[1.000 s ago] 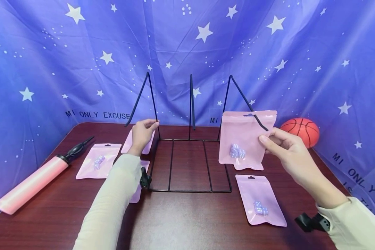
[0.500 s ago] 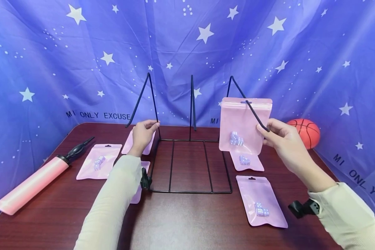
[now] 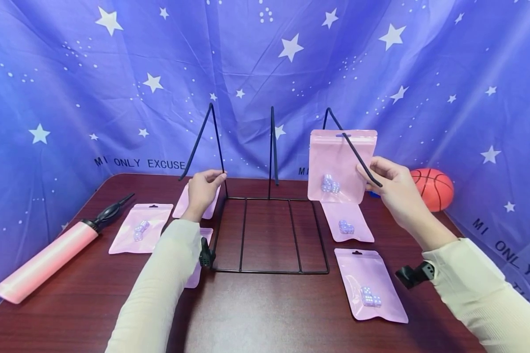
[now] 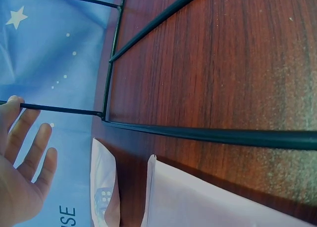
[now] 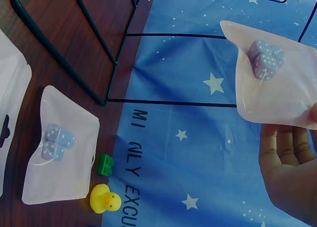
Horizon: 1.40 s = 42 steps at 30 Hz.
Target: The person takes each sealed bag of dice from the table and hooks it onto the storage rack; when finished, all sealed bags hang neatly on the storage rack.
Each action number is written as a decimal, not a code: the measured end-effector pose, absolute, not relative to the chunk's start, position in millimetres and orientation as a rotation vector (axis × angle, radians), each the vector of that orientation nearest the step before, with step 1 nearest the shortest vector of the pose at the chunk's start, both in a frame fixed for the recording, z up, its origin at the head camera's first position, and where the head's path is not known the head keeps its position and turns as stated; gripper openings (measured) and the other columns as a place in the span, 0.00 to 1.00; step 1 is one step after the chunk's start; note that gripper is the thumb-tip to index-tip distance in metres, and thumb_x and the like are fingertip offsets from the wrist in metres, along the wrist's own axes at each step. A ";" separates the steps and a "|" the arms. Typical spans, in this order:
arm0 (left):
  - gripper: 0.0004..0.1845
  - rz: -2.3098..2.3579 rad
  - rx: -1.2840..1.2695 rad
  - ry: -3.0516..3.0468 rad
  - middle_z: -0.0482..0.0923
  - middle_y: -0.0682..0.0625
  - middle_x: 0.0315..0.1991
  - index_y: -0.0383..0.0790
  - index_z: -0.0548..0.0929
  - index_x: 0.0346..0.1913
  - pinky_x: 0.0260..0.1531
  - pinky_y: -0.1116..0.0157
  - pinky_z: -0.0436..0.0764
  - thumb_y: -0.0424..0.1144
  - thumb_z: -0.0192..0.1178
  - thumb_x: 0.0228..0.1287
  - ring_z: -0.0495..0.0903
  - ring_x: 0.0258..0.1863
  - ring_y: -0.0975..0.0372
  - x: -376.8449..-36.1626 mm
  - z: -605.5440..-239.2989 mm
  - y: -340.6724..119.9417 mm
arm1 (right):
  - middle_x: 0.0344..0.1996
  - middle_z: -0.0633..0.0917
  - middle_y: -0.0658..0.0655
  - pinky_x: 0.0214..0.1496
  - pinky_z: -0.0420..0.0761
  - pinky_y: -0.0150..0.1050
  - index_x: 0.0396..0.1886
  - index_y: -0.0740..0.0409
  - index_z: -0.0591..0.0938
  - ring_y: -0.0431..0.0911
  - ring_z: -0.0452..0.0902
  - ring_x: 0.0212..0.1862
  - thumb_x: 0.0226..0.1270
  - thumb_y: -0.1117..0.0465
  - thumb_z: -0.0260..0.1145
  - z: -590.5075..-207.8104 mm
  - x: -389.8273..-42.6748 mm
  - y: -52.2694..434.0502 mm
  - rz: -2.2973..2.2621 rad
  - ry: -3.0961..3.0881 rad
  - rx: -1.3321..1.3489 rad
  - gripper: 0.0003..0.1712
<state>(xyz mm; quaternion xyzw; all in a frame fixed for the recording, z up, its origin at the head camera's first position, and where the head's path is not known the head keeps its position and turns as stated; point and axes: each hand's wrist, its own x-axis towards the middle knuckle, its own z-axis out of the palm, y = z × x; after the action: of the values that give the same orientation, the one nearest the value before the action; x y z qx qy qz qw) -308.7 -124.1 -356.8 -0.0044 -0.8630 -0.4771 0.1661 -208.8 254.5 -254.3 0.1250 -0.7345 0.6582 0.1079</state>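
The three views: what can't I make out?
Head view: what the blue thing is; the right hand hides most of it.
Head view: contents of the front-left bag, hidden by the left sleeve.
Left wrist view: that bag's outer side, cut off by the bottom edge.
Right wrist view: the top of the held bag, cut by the right edge.

Facing me hangs a creased blue-violet cloth (image 3: 181, 44), printed with white stars (image 3: 290, 47) and dark lettering (image 3: 166, 163). My desk (image 3: 265, 314) is reddish-brown and wood-grained, its near surface catching a pale glare (image 3: 243, 304).
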 end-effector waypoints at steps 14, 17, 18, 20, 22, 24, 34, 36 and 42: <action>0.14 -1.349 -0.024 -2.451 0.88 0.43 0.48 0.40 0.89 0.52 0.55 0.51 0.75 0.43 0.65 0.71 0.84 0.55 0.49 -311.3 -358.2 -124.5 | 0.27 0.83 0.46 0.37 0.82 0.28 0.36 0.57 0.83 0.38 0.78 0.33 0.73 0.60 0.68 -252.4 -236.6 253.1 1.843 -2.208 0.353 0.06; 0.14 -1.344 -0.024 -2.455 0.87 0.43 0.48 0.40 0.89 0.52 0.56 0.51 0.75 0.43 0.65 0.72 0.83 0.55 0.49 -311.0 -358.0 -124.9 | 0.29 0.84 0.46 0.39 0.82 0.28 0.40 0.60 0.82 0.39 0.79 0.35 0.73 0.57 0.67 -250.3 -240.8 252.1 1.787 -2.253 0.334 0.09; 0.14 -1.342 -0.022 -2.458 0.87 0.43 0.48 0.40 0.89 0.52 0.56 0.51 0.75 0.43 0.64 0.72 0.83 0.55 0.49 -311.1 -358.4 -125.0 | 0.29 0.84 0.46 0.39 0.82 0.28 0.40 0.59 0.83 0.39 0.79 0.35 0.73 0.57 0.67 -249.9 -242.3 252.1 1.770 -2.265 0.322 0.09; 0.14 -1.345 -0.018 -2.462 0.87 0.43 0.48 0.40 0.89 0.53 0.56 0.51 0.75 0.44 0.64 0.72 0.83 0.56 0.50 -311.3 -358.9 -124.9 | 0.29 0.84 0.45 0.40 0.82 0.28 0.40 0.58 0.82 0.39 0.79 0.36 0.74 0.57 0.66 -249.2 -244.5 252.1 1.743 -2.284 0.307 0.09; 0.14 -1.346 -0.018 -2.467 0.87 0.43 0.48 0.40 0.89 0.53 0.56 0.51 0.75 0.44 0.64 0.72 0.83 0.56 0.49 -311.4 -359.5 -124.5 | 0.28 0.83 0.44 0.39 0.81 0.28 0.38 0.55 0.83 0.38 0.78 0.36 0.74 0.57 0.66 -249.0 -247.3 252.0 1.730 -2.288 0.295 0.07; 0.14 -1.346 -0.016 -2.469 0.87 0.43 0.48 0.40 0.89 0.53 0.57 0.51 0.75 0.44 0.64 0.72 0.83 0.56 0.49 -311.8 -360.2 -124.7 | 0.28 0.82 0.43 0.39 0.81 0.27 0.37 0.53 0.83 0.38 0.77 0.36 0.74 0.58 0.66 -248.8 -250.5 252.2 1.749 -2.277 0.282 0.05; 0.14 -1.364 -0.040 -2.451 0.87 0.42 0.49 0.38 0.89 0.53 0.57 0.50 0.75 0.42 0.64 0.72 0.82 0.57 0.48 -311.0 -361.3 -125.0 | 0.27 0.82 0.44 0.33 0.79 0.27 0.36 0.55 0.83 0.37 0.76 0.31 0.73 0.59 0.67 -246.6 -263.2 249.4 1.800 -2.242 0.260 0.06; 0.14 -1.362 -0.039 -2.447 0.87 0.42 0.49 0.38 0.89 0.53 0.57 0.50 0.75 0.41 0.64 0.72 0.82 0.57 0.48 -311.1 -361.7 -125.0 | 0.27 0.82 0.45 0.33 0.80 0.27 0.36 0.55 0.84 0.37 0.76 0.31 0.73 0.60 0.68 -247.5 -266.1 248.6 1.840 -2.213 0.271 0.05; 0.14 -1.346 -0.028 -2.447 0.87 0.43 0.48 0.39 0.89 0.52 0.57 0.50 0.75 0.42 0.65 0.71 0.82 0.57 0.49 -311.1 -362.4 -125.3 | 0.29 0.83 0.46 0.35 0.80 0.28 0.40 0.59 0.82 0.38 0.77 0.34 0.72 0.58 0.68 -250.8 -273.1 247.9 1.858 -2.199 0.285 0.09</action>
<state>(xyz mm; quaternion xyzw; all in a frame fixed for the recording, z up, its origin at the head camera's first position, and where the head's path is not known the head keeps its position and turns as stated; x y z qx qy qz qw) -311.1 -125.3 -362.4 -0.0098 -0.8628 -0.4746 0.1736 -273.1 247.9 -250.8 0.0978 -0.7542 0.6374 0.1240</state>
